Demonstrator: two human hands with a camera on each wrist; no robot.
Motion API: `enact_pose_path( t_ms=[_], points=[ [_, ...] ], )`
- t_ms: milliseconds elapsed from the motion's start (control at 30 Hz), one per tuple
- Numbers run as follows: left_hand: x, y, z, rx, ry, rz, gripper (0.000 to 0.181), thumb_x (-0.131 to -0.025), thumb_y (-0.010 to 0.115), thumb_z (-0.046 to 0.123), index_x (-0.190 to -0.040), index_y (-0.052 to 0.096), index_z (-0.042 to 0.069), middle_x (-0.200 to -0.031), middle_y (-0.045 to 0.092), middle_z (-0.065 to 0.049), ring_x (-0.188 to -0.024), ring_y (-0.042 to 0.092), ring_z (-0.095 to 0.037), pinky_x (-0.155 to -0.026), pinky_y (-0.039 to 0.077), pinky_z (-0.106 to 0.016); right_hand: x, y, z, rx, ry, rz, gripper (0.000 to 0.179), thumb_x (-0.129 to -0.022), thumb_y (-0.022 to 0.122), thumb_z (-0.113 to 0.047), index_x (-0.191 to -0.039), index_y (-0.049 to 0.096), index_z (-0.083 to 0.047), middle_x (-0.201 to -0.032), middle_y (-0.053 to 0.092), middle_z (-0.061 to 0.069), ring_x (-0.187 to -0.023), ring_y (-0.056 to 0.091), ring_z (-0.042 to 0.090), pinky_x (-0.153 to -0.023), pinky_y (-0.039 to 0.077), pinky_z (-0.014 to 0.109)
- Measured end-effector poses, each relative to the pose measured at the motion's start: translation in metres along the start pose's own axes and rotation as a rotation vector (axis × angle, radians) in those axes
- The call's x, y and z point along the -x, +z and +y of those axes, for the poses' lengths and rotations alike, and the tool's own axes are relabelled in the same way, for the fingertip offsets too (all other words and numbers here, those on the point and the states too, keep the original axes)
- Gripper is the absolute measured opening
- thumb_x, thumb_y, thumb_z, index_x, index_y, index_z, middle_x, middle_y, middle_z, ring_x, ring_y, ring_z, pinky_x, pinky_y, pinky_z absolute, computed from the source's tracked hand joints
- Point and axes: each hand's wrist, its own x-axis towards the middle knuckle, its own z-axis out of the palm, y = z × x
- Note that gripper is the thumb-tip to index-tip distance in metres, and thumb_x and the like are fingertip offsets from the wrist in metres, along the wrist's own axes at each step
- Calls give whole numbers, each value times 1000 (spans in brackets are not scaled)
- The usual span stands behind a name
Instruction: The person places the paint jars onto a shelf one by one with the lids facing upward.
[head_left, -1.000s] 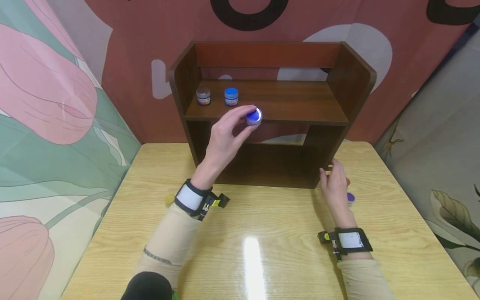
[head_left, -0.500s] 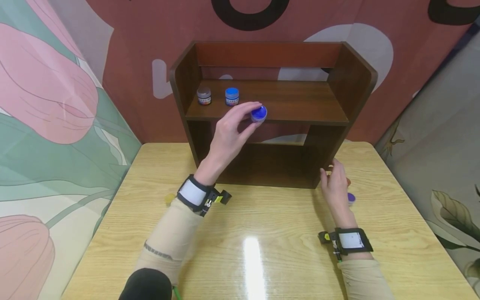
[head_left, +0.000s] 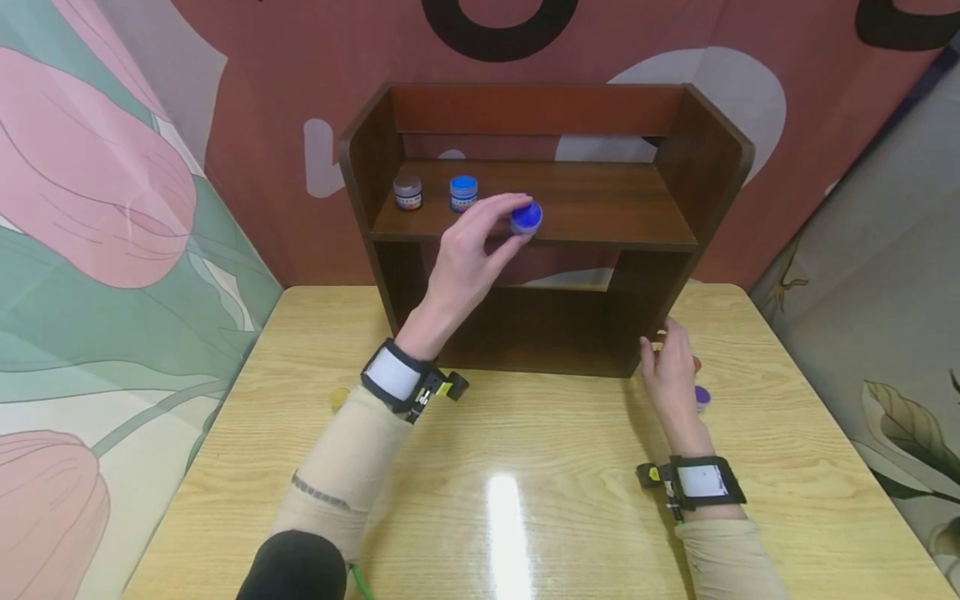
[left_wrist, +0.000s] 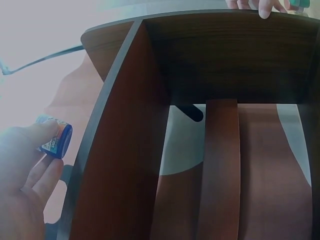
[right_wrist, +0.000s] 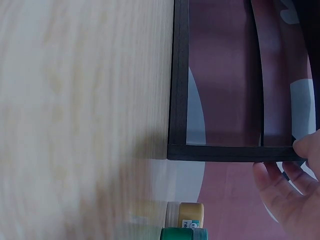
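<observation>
My left hand (head_left: 468,254) pinches a small blue-lidded paint jar (head_left: 527,218) between thumb and fingers, in front of the upper board of a dark brown shelf (head_left: 540,225). In the left wrist view the jar (left_wrist: 59,140) is tilted, with a printed label partly under the fingers. A grey-lidded jar (head_left: 408,192) and a light-blue-lidded jar (head_left: 463,193) stand on the upper board at its left. My right hand (head_left: 670,379) grips the front edge of the shelf's right side panel low down; in the right wrist view its thumb and fingers (right_wrist: 280,187) lie on opposite sides of the panel.
A purple-lidded jar (head_left: 702,397) sits beside the right hand. In the right wrist view a gold jar (right_wrist: 191,214) and a green jar (right_wrist: 177,234) stand outside the shelf. A yellow jar (head_left: 340,398) is partly behind the left forearm. Printed cloth hangs behind the wooden table (head_left: 570,500).
My left hand has moved rightward and slightly up along the upper board with the blue-lidded paint jar, whose lid has tilted a little. The right hand stays on the side panel.
</observation>
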Motion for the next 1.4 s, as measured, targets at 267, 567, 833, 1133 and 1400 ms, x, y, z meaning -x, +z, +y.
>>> enact_pose_path(
  t_ms=[267,567,833,1133,1400],
  points=[
    [-7,3,1,-5,-44,-37,45,-91,72,14,-134,60,7,-136,64,-9,-129,59,-19,-108,49,-22,0,-1,-1,6,16,-4,41,-101,55,-6,-135,42,9,-121,52,31,-108,56,44,-80,56,55],
    [-14,7,5,-15,-111,-58,44,-93,70,14,-135,58,6,-135,63,-10,-126,61,-19,-108,49,-21,0,-1,0,2,2,5,40,-100,55,-5,-135,42,11,-120,52,32,-107,56,44,-79,56,55],
    [-20,10,11,-68,-137,-74,44,-93,70,14,-135,57,8,-135,62,-9,-128,60,-18,-111,47,-23,1,-1,1,-2,-9,12,40,-100,56,-4,-134,43,11,-120,52,32,-108,55,44,-79,56,55],
    [-27,13,12,-94,-185,-112,45,-93,70,15,-135,56,8,-136,61,-8,-129,58,-19,-113,45,-22,2,-1,1,1,-9,12,39,-100,55,-5,-134,42,10,-119,52,31,-108,56,44,-79,56,56],
    [-30,16,9,-119,-207,-129,44,-94,69,16,-135,55,8,-137,61,-8,-131,56,-19,-115,43,-24,2,-1,1,-1,-8,11,39,-100,56,-5,-134,43,10,-120,52,32,-107,56,44,-77,56,54]
  ],
)
